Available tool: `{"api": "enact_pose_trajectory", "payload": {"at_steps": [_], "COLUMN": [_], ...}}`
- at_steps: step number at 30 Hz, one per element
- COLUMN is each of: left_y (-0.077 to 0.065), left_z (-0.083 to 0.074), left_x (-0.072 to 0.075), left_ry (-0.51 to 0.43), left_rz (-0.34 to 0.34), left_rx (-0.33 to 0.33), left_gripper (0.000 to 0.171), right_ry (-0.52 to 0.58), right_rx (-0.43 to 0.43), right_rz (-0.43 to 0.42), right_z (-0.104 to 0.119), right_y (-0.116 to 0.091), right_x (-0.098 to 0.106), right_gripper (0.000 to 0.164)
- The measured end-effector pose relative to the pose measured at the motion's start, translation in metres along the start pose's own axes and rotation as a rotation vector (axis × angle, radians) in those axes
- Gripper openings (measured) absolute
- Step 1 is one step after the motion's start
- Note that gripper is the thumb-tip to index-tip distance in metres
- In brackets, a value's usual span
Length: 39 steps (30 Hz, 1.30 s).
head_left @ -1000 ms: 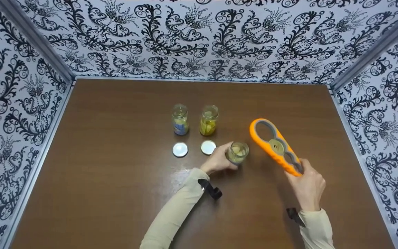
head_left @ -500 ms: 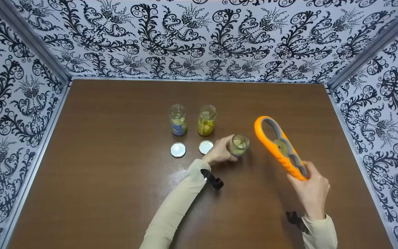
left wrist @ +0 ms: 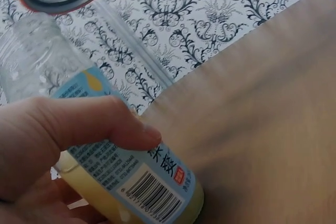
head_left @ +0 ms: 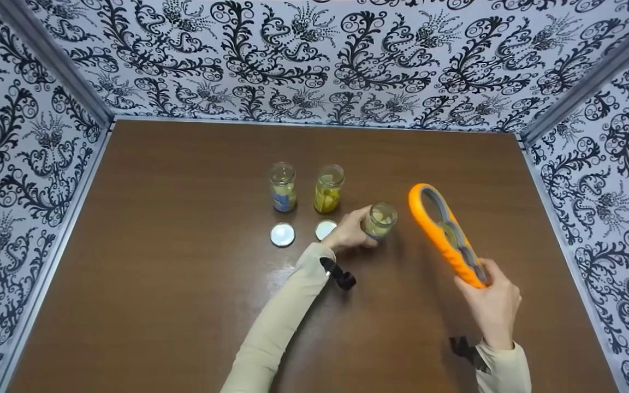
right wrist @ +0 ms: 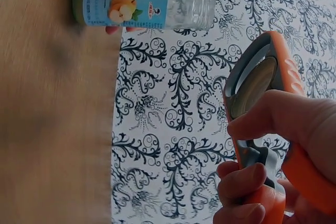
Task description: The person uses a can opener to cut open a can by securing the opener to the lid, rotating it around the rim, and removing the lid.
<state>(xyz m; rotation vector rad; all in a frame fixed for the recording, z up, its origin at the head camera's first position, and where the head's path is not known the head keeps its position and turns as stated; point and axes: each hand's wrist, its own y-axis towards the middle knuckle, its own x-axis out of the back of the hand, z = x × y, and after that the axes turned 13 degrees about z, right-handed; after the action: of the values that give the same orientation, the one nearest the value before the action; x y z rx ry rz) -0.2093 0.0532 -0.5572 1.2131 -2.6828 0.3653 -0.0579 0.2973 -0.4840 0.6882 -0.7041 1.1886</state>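
My left hand [head_left: 350, 232] grips an open glass jar [head_left: 381, 221] around its side. Its blue label [right wrist: 128, 2] shows pears, and pale contents sit in its lower part. Whether the jar's base touches the table cannot be told. To the right, my right hand [head_left: 492, 305] holds an orange and grey jar opener [head_left: 440, 243] by its lower end, raised above the table. One of the opener's rings has a gold-coloured lid [right wrist: 257, 85] lodged in it. In the right wrist view, the thumb and fingers wrap the opener's handle.
Two more uncapped glass jars stand further back, one with a blue label [head_left: 283, 201] and one with yellow pieces [head_left: 328, 197]. A white lid [head_left: 282, 234] lies in front of each; the right-hand lid [head_left: 325, 230] is partly behind my left hand. Patterned walls [head_left: 314, 65] enclose the brown table [head_left: 156, 245].
My left hand has carried the jar slightly away from me. The jar opener has moved a little to the right in my right hand and turned more edge-on.
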Motion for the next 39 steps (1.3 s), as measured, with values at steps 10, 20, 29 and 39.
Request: {"api": "enact_pose_trajectory", "payload": {"at_steps": [10,20,29,39], "left_y": [0.013,0.027,0.041,0.052], "left_z": [0.0,-0.004,-0.003,-0.002], "left_x": [0.004,0.007,0.007,0.002], "left_ry": [0.008,-0.004,0.046,0.072], "left_rz": [-0.105,-0.208,-0.333,-0.399], "left_rx": [0.042,0.102,0.112,0.102], "left_gripper": [0.077,0.074,0.071,0.066], "right_ry": [0.004,0.006,0.001,0.0], "right_rx": [-0.026,-0.028,-0.06,-0.104], "right_rz": [0.023,0.031,0.046,0.073], "right_z": [-0.003,-0.006,-0.01,-0.014], "right_y": [-0.001,-0.002,-0.006,-0.007], "right_x": [-0.003,-0.005,-0.009,-0.007], "right_gripper": [0.032,0.031,0.031,0.035]}}
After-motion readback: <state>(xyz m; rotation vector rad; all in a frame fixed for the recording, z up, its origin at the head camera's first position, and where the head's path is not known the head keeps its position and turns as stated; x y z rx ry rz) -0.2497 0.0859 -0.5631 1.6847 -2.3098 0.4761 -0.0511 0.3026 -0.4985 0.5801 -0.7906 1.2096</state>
